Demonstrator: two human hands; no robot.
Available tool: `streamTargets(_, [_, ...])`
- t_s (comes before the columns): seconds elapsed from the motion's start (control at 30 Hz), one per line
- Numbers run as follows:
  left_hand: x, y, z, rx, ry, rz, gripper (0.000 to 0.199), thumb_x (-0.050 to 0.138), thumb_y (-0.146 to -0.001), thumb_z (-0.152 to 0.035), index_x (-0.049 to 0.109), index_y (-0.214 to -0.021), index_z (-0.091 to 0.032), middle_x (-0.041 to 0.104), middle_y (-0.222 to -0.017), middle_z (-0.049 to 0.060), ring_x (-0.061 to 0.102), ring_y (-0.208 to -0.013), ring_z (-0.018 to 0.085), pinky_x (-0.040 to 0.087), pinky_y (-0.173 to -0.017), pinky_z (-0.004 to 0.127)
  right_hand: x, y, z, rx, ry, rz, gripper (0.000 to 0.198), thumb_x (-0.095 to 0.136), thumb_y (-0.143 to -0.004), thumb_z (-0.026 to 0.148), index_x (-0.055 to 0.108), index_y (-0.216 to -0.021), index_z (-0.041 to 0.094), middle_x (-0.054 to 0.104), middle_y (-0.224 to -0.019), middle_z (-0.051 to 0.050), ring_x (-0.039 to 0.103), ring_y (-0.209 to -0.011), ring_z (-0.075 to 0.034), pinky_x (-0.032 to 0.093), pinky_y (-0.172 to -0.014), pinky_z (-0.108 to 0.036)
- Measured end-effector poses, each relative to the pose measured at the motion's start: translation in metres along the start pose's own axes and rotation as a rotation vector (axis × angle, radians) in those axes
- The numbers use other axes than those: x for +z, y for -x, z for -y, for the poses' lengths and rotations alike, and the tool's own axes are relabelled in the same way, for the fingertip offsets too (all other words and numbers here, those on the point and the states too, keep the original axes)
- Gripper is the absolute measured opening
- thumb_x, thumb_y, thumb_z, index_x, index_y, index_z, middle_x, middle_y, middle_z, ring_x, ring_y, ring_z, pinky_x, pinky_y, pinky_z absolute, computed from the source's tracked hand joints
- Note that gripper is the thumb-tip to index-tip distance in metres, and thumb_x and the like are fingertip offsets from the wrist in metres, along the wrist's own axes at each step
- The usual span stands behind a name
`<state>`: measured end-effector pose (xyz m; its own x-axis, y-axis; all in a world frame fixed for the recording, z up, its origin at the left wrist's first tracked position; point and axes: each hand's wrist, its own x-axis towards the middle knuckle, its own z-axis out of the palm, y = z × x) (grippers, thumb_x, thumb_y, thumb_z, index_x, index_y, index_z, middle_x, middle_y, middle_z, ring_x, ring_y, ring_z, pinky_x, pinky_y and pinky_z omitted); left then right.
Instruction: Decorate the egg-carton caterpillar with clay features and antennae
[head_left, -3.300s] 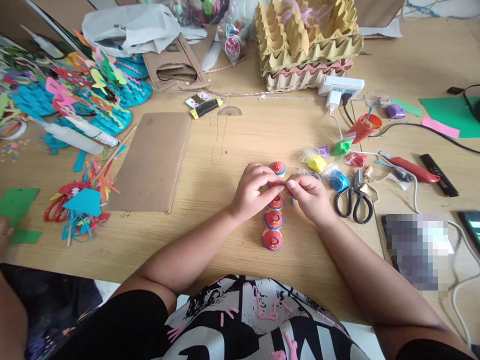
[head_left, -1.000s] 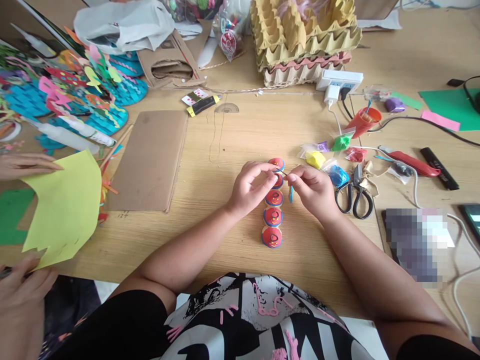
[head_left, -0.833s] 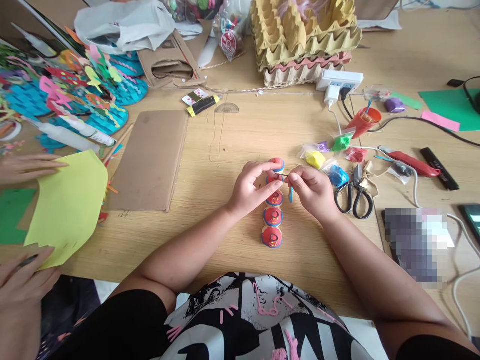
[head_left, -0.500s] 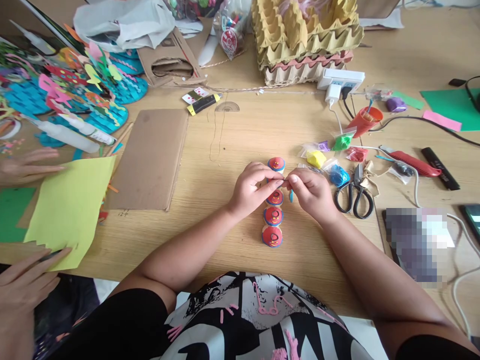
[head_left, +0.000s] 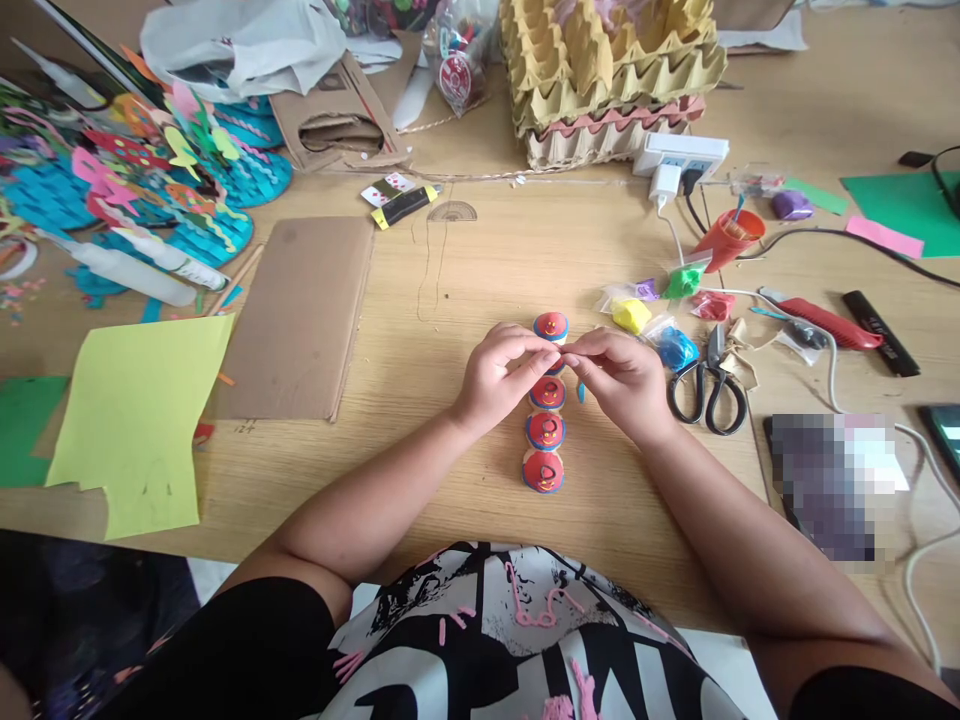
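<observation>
My left hand (head_left: pixel 501 378) and my right hand (head_left: pixel 624 385) meet fingertip to fingertip over the table, each closed in a pinch. What sits between the fingertips is too small to make out; only a tiny dark spot shows there. Under and beside them runs a row of several red domed pieces with blue rims. The nearest red dome (head_left: pixel 543 471) carries a dark loop and a small yellow mark, while the farthest red dome (head_left: pixel 551 326) shows a yellow mark without a visible loop. One dome is partly covered by my fingers. A small blue stick (head_left: pixel 580 392) lies beneath my right hand.
Right of my hands lie black-handled scissors (head_left: pixel 707 395), bagged blue clay (head_left: pixel 677 349) and yellow clay (head_left: pixel 631 315). An orange cup (head_left: pixel 729 240) stands behind. Leftward are a cardboard sheet (head_left: pixel 300 320) and yellow paper (head_left: pixel 142 420). Egg trays (head_left: pixel 611 100) are stacked at the back.
My fingertips have drawn closer together, and the dark bit between them shows less. At the left, another person's hands have left the yellow paper and gone out of view.
</observation>
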<state>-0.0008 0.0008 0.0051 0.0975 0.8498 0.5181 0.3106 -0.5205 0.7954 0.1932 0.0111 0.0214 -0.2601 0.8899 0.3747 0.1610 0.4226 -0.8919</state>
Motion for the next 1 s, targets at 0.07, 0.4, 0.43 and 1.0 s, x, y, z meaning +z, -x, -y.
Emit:
streamTargets(0.07, [-0.0003,0.0000,-0.0013,-0.019,0.018,0.006,0.032,0.063,-0.103,-0.050,0.079,-0.096,-0.023,0.080,-0.095,0.005,0.072,-0.095,0.019,0.057,-0.092,0.038,0.0004,0.0002,0.0011,0.050,-0.048,-0.037,0.030,0.079,-0.091,0.051,0.076,-0.083,0.023,0.075,-0.080,-0.004,0.064,-0.070,-0.017,0.051,-0.066,-0.033])
streamTargets(0.4, [0.0001,0.0013,-0.0012,-0.052,0.083,0.020,0.020,0.074,-0.098,-0.041,0.081,-0.105,-0.024,0.081,-0.103,0.006,0.074,-0.102,0.019,0.057,-0.096,0.038,0.0014,-0.0011,0.0075,0.095,-0.149,-0.050,0.037,0.078,-0.092,0.051,0.069,-0.072,0.021,0.067,-0.067,-0.001,0.056,-0.061,-0.012,0.047,-0.059,-0.028])
streamTargets(0.43, [0.0000,0.0012,-0.0013,-0.044,0.084,0.016,0.019,0.073,-0.098,-0.041,0.081,-0.103,-0.024,0.081,-0.102,0.006,0.074,-0.101,0.019,0.057,-0.096,0.037,0.0015,-0.0010,0.0079,0.097,-0.143,-0.048,0.037,0.078,-0.092,0.051,0.069,-0.072,0.021,0.067,-0.067,-0.001,0.055,-0.060,-0.012,0.047,-0.059,-0.028])
streamTargets(1.0, [-0.0006,-0.0013,-0.0022,-0.028,0.089,0.000,0.035,0.066,-0.101,-0.049,0.074,-0.081,-0.022,0.080,-0.088,0.004,0.072,-0.089,0.017,0.055,-0.088,0.034,-0.0011,-0.0010,0.0052,0.127,-0.052,0.023,0.060,0.064,-0.095,0.070,0.068,-0.063,0.020,0.061,-0.059,-0.002,0.052,-0.056,-0.013,0.040,-0.056,-0.029])
